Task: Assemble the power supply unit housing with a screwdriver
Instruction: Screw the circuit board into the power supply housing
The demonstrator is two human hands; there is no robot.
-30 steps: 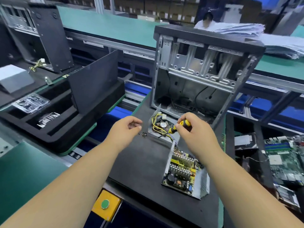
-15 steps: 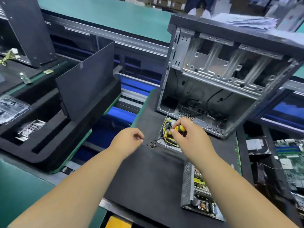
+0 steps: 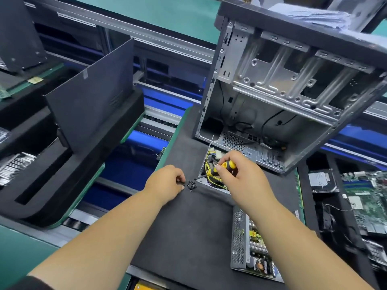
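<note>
This looks like the screw-loading step. The person's right hand [image 3: 240, 181] grips the yellow-and-black-handled screwdriver [image 3: 222, 168], tip pointing at the little pile of small black screws [image 3: 191, 184] on the black foam mat [image 3: 188, 237]. The left hand [image 3: 167, 183], just left of the pile, has its fingertips curled in a pinch (possibly on a screw, too small to tell). The open grey metal power supply housing [image 3: 249, 256] lies well to the pile's lower right. Next move likely needs one screw seated on the tip.

We observe a factory line: a green conveyor belt [image 3: 159, 11] runs across the back, blue rollers [image 3: 144, 139] lie beneath black foam trays [image 3: 52, 185], and paper stacks [image 3: 310, 15] sit beyond.
</note>
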